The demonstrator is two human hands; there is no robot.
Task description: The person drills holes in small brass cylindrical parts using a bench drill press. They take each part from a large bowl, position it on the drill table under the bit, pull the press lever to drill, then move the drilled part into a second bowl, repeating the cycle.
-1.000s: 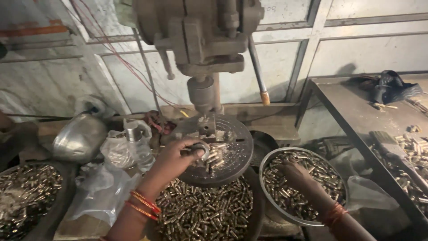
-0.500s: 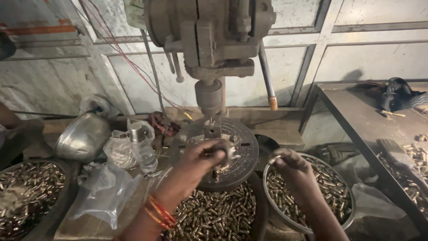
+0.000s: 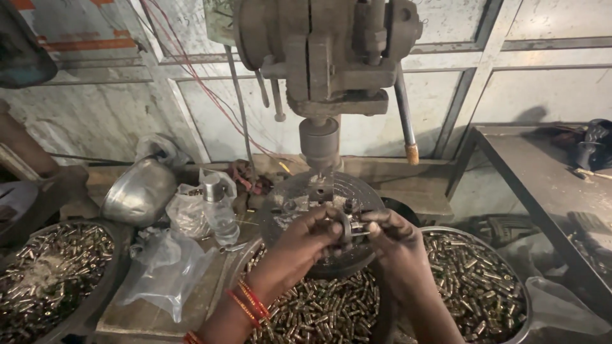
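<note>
A grey drill press (image 3: 325, 57) stands over a round slotted work table (image 3: 322, 191). My left hand (image 3: 305, 245), with red bangles on the wrist, rests its fingers on a small metal fixture (image 3: 349, 224) on that table. My right hand (image 3: 396, 241) meets it from the right, fingertips pinching a small brass part at the fixture. Below my hands sits a pan of small brass pieces (image 3: 325, 312). A second bowl of brass pieces (image 3: 478, 280) lies to the right under my right forearm.
A third bowl of brass pieces (image 3: 51, 274) sits at the left. An upturned steel bowl (image 3: 137, 191), clear plastic bags (image 3: 162, 271) and a small bottle (image 3: 220, 207) lie on the wooden bench. A dark metal table (image 3: 548, 185) stands at the right.
My right hand has risen from the right bowl to the fixture on the round table, meeting my left hand. The view has moved closer and tilted up.
</note>
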